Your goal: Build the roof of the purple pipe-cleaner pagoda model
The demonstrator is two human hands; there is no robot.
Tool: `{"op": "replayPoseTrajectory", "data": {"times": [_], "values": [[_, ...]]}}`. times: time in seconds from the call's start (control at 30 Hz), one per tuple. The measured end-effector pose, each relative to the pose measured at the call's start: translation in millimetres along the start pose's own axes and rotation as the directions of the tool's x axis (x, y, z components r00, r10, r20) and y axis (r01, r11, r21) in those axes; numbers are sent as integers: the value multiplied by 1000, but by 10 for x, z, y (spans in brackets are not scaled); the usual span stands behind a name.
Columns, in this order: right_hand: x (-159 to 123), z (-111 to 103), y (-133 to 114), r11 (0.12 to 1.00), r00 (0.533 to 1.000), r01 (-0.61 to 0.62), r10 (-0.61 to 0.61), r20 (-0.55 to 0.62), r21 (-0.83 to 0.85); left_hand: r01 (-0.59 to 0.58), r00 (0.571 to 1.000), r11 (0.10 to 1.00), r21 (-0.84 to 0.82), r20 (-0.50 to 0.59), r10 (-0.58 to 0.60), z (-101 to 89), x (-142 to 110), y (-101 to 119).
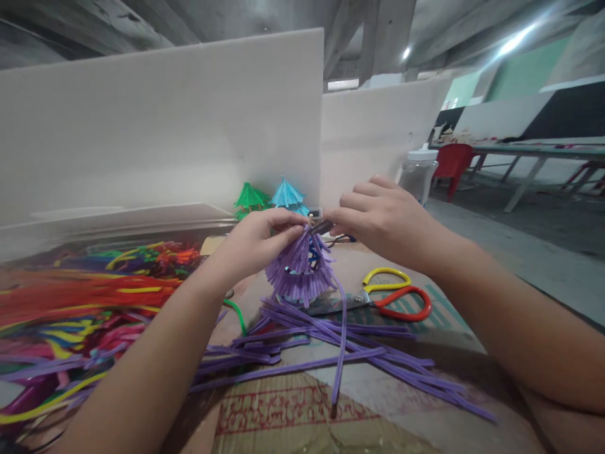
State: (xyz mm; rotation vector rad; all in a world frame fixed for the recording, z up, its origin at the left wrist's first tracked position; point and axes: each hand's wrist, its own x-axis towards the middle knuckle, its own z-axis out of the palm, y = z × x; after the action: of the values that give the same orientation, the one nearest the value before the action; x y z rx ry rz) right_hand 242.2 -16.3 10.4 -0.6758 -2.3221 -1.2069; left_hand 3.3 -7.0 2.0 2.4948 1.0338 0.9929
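Observation:
A small tiered purple pagoda-like model (pixel 305 280) made of pipe cleaners stands in the middle, with some blue showing inside its upper part. My left hand (pixel 269 236) pinches the top tier from the left, thumb and fingers at its peak. On the other side, my right hand (pixel 378 214) is closed on a small dark object (pixel 322 227) whose tip meets the model's top; its kind I cannot make out. One long purple pipe cleaner (pixel 341 353) hangs down from the model's right side. Loose purple pipe cleaners (pixel 401 372) lie crossed in front.
Scissors (pixel 366 296) with one yellow and one red handle lie right of the model. Bundles of coloured pipe cleaners (pixel 85 290) cover the left side. Behind stand a green model (pixel 252 197), a blue model (pixel 286 192), a clear jar (pixel 420 170) and white panels (pixel 161 132).

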Motion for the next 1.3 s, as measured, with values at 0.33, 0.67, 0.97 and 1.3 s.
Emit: {"op": "replayPoseTrajectory", "data": {"times": [0.33,0.67,0.97,1.3], "values": [[2,-61,12,1000,999,-27,27,46,1,4,1000,1000,3,-19,-4,6,10,-35],[-3,-32,20,999,1000,-2,1,29,38,-8,1000,1000,12,-14,9,12,-1,-16],[11,-59,0,1000,1000,16,-17,22,13,-29,999,999,18,-16,29,33,1,4],[-1,-52,11,998,999,34,-34,14,-44,-53,998,999,11,-16,54,34,-5,11]]}}
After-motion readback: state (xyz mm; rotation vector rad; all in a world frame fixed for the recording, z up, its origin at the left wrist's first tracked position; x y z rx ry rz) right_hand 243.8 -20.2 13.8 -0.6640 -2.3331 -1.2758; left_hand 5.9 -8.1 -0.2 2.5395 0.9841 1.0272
